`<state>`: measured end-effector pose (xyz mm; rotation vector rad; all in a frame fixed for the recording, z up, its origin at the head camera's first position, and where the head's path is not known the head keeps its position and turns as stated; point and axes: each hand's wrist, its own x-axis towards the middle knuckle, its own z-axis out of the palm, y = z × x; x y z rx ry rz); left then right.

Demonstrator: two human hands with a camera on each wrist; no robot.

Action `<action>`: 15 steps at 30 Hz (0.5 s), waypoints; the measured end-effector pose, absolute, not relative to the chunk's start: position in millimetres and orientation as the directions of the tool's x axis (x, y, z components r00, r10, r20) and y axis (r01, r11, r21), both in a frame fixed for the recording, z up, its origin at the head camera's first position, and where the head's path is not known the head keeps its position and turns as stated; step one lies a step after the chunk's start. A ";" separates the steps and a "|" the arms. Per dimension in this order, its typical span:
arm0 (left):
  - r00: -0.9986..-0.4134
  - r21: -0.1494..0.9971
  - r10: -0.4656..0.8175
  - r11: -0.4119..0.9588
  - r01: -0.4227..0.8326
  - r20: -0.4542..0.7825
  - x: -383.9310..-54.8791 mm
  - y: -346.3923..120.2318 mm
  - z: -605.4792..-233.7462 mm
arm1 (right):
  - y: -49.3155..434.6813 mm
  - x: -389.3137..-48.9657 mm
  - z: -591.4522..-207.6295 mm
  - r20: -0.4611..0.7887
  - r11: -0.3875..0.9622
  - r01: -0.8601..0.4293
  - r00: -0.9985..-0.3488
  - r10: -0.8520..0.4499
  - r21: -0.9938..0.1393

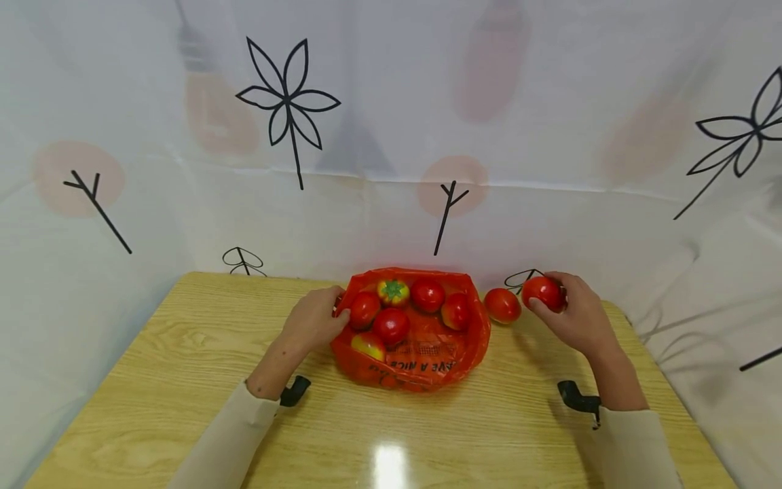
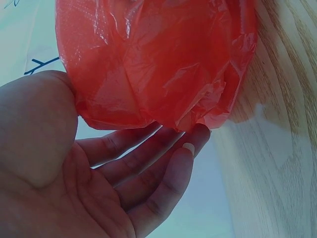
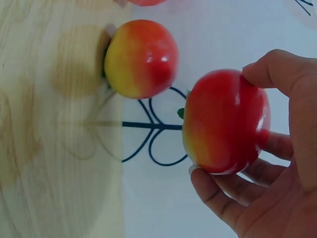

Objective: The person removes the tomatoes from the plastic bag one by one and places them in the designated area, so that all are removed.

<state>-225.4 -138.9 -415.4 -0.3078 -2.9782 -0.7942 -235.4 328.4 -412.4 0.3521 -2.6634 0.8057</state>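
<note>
Left hand (image 1: 313,318) pinches the limp bag (image 1: 431,348); right hand (image 1: 574,314) grips the red fruit (image 3: 225,124). Glossy skin is likely slippery: hold the widest girth.

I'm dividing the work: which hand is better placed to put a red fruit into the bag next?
The right hand, most likely: it holds a red fruit to the right of the bag, whose mouth is open. The left hand grips the bag's left edge, seemingly steadying it.

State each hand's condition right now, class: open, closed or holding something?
Left hand: holding the red bag by its edge.
Right hand: holding a red fruit.
</note>
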 end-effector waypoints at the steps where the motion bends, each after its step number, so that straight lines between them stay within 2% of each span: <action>1: -0.979 0.488 0.180 0.849 0.203 0.093 -225.6 -139.0 -415.5 | 329.4 -235.9 -413.5 0.379 0.811 -0.319 -0.916 -0.131 -0.491; 15: -0.978 0.487 0.185 0.847 0.211 0.101 -225.5 -139.9 -414.1 | 339.2 -241.9 -427.9 0.324 0.821 -0.237 -0.944 -0.067 -0.519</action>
